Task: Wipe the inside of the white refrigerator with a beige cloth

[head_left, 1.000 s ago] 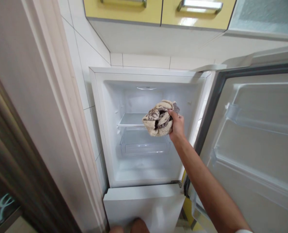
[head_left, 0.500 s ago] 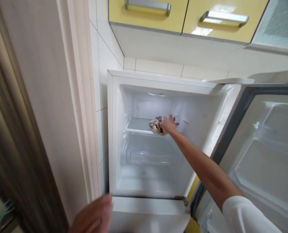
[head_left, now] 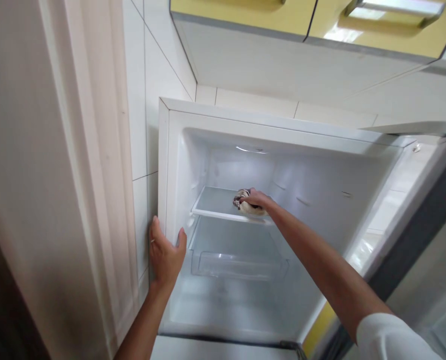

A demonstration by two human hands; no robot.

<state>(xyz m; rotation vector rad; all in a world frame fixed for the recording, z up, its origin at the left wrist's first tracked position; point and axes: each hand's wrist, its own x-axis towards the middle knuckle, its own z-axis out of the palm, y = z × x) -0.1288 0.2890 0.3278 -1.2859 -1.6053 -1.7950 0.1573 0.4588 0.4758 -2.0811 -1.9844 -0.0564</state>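
My right hand (head_left: pixel 258 198) reaches into the open fridge (head_left: pixel 301 122), its fingers closed around a bunched cream and dark patterned cloth (head_left: pixel 253 208). The cloth rests on the upper glass shelf (head_left: pixel 217 201), close to its front edge. My left hand (head_left: pixel 167 255) grips the left side wall of the fridge, thumb on the inner side and fingers around the outside. A ring shows on one of its fingers.
Below the shelf lies a clear plastic drawer (head_left: pixel 238 265). The fridge door (head_left: pixel 418 255) stands open on the right. Yellow cabinets (head_left: pixel 241 17) hang overhead. A pale door frame (head_left: pixel 91 165) and white tiles (head_left: pixel 136 115) rise on the left.
My left hand has come up from the bottom edge and taken hold of the fridge's left side. My right hand has closed more firmly over the cloth. The view has moved closer.
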